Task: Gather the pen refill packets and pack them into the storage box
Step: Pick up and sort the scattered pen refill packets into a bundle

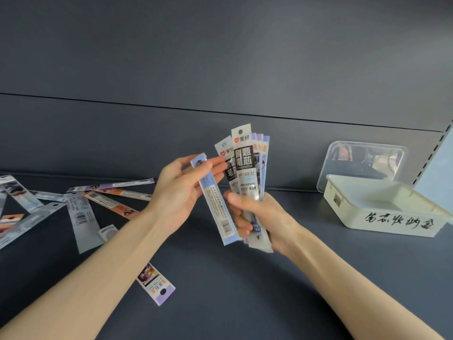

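Blue packet (pixel 215 200) between left hand (pixel 180 190) fingers (pixel 215 165), beside right-hand (pixel 255 217) bundle (pixel 247 173).

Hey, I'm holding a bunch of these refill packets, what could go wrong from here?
The fanned bundle in your right hand is pinched only near its lower end, so adding the blue packet from your left hand might let some slip out. Loose packets on the table to the left, including one partly under your forearm, could be missed. The storage box looks empty so far.

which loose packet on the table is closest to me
The purple-ended packet lying beneath the left forearm, its hang-hole end toward you. The other loose packets lie farther back at the left.
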